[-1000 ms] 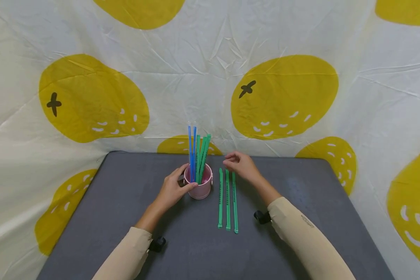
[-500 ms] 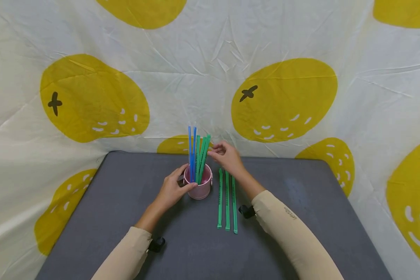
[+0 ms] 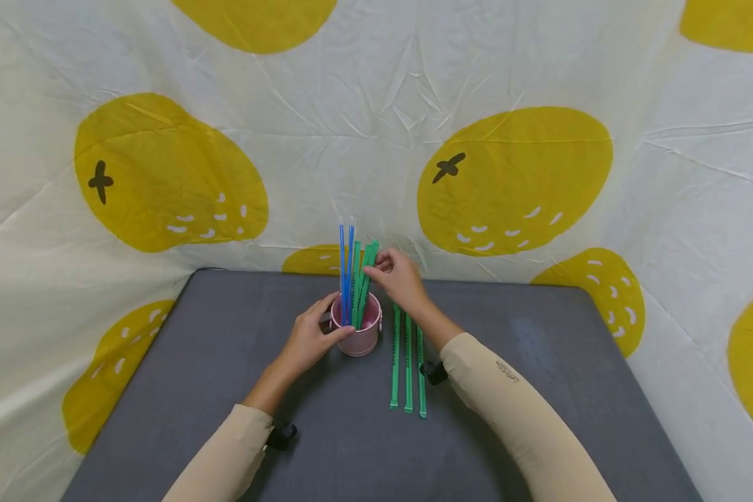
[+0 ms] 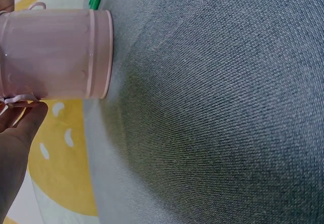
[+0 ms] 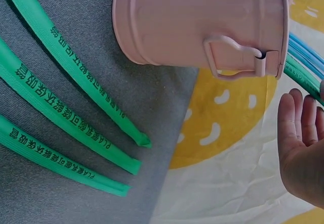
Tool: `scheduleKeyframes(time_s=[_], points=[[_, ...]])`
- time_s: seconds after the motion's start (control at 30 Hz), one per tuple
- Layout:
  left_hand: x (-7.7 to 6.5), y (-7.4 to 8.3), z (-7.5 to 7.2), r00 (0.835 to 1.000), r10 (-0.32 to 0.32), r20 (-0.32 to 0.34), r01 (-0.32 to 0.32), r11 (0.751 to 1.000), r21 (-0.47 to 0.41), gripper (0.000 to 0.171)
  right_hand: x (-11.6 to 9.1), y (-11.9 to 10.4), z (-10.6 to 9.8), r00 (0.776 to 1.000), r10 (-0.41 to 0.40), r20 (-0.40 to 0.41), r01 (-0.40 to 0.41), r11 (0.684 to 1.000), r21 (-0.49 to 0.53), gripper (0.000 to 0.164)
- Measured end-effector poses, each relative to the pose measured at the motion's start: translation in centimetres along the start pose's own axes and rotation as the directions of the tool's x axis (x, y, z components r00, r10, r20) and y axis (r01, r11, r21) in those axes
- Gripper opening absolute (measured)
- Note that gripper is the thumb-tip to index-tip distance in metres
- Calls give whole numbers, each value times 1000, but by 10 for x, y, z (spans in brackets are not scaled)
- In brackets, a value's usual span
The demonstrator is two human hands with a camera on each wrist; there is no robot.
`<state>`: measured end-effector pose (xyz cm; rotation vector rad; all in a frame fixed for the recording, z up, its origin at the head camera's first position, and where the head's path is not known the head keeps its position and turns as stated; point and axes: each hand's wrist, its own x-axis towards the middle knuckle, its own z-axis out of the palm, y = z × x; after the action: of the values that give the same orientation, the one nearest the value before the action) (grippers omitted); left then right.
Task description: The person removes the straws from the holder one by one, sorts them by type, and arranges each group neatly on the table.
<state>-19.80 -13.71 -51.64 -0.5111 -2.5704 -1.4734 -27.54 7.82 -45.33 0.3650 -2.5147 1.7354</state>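
A small pink metal bucket (image 3: 359, 343) with side handles stands upright on the grey table. In it lean two blue straws (image 3: 342, 272) in clear wrappers and several green paper-wrapped straws (image 3: 356, 279). My left hand (image 3: 310, 338) grips the bucket at its left side, thumb over the near rim and fingers behind; the left wrist view shows fingers at a handle (image 4: 21, 99). My right hand (image 3: 400, 280) pinches the upper part of a green straw in the bucket, thumb in front. At the right wrist view's edge, the right-hand fingers (image 5: 298, 115) sit beside the green straws.
Three green wrapped straws (image 3: 408, 376) lie side by side on the table (image 3: 351, 446), right of the bucket and under the right forearm. A white cloth (image 3: 376, 84) with yellow fruit prints hangs behind the table's far edge.
My right hand has moved left from above the loose straws to the green straws in the bucket and now pinches one. The left hand and bucket have stayed put.
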Motion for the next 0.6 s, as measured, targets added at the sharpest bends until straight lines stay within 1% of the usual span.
scheduleKeyframes(time_s=[0.17,0.4,0.6], points=[[0,-1,1,1000,-8,8,8,1000,-6,79,-1,-1,1,1000,-20,0,20,1000,10,24],[-1,-2,0,1000,-11,11,11,1000,-19,78,-1,-4,-2,1000,-2,7,2,1000,15,22],[-1,-1,-1,1000,-6,11,6,1000,-21,79,-3,-9,-5,1000,6,-6,-6,999,-32,23]])
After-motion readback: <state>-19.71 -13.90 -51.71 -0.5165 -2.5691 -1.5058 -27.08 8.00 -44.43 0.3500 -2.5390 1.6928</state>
